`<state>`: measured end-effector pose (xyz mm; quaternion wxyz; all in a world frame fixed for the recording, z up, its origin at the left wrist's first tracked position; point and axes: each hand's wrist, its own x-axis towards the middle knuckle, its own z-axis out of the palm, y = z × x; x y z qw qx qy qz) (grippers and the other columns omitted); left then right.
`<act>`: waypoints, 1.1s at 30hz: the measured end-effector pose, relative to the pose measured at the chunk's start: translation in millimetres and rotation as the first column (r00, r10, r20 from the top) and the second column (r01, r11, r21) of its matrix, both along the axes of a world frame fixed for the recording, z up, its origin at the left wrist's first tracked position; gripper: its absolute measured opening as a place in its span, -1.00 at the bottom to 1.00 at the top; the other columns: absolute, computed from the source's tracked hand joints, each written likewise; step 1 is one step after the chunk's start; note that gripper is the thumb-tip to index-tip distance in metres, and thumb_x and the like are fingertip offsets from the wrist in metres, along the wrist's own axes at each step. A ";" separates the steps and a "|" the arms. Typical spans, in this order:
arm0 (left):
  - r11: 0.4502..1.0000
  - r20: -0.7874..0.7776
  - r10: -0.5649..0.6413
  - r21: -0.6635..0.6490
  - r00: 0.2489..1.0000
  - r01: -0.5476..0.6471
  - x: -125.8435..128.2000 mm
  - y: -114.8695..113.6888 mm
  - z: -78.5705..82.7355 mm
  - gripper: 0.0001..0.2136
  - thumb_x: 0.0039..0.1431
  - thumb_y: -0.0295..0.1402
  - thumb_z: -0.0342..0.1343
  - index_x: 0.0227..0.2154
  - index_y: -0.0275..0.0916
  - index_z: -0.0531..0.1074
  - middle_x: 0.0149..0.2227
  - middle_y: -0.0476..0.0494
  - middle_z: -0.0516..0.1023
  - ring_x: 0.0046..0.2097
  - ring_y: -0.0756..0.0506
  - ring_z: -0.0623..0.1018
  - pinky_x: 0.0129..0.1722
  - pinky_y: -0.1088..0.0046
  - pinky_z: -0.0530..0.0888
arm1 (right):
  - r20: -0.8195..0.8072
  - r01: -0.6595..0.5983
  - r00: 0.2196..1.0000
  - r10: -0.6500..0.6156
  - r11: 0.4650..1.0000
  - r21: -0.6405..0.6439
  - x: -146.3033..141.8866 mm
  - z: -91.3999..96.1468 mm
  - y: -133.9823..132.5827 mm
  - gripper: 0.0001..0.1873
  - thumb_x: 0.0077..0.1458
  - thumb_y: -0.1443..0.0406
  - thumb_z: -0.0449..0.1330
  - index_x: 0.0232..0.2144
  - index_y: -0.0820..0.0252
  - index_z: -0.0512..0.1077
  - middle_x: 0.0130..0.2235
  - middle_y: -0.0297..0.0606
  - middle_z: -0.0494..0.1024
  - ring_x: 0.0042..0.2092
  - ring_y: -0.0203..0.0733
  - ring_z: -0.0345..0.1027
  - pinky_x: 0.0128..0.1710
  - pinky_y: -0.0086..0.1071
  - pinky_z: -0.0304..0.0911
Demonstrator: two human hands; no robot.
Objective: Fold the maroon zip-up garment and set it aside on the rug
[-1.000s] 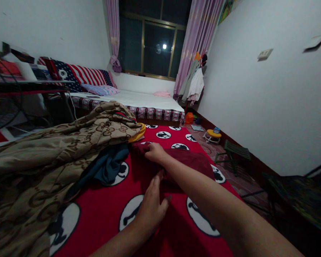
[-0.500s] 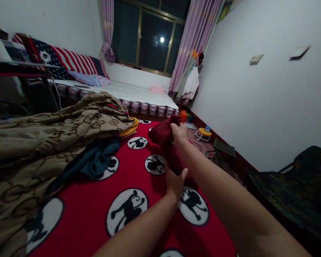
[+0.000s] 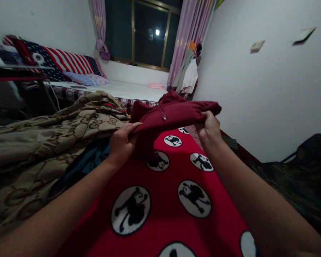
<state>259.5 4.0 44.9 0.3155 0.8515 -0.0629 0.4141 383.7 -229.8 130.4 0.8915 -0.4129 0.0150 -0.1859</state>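
A maroon top (image 3: pixel 176 112) is stretched between my two hands above the red blanket (image 3: pixel 166 192). A short cord or zip with a shiny tip shows on its front; which of the two I cannot tell. My left hand (image 3: pixel 123 141) grips the near left edge, thumb on top. My right hand (image 3: pixel 210 128) is closed around the right end, and cloth sticks out past the fingers. Black monkey figures in white ovals cover the blanket. Left of my left hand, a dark teal garment (image 3: pixel 89 162) lies partly under a tan patterned cloth (image 3: pixel 93 119).
Beyond the blanket stands a bed or bench with a white cover (image 3: pixel 128 89) and a pillow (image 3: pixel 87 79). A cluttered table (image 3: pixel 21 67) is at the left. Clothes (image 3: pixel 189 76) hang by the curtain (image 3: pixel 186 39). A dark patterned chair (image 3: pixel 307 178) stands at the right.
The maroon top was bunched up with my hands close together; now it is lifted and spread sideways. My left hand has moved left and up, my right hand to the right.
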 end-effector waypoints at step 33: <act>0.949 -0.677 -0.099 0.156 0.730 0.274 -73.4 75.0 -34.7 -0.64 0.04 -0.37 -0.11 -0.24 -0.08 0.59 -0.06 -0.10 0.57 -0.03 -0.17 0.53 0.00 0.33 0.41 | 0.038 0.046 0.973 -0.227 0.029 -0.999 -95.8 -161.2 -179.7 -0.59 -0.05 0.00 0.18 -0.27 0.16 0.48 -0.24 -0.13 0.54 -0.32 -0.08 0.44 -0.34 -0.24 0.33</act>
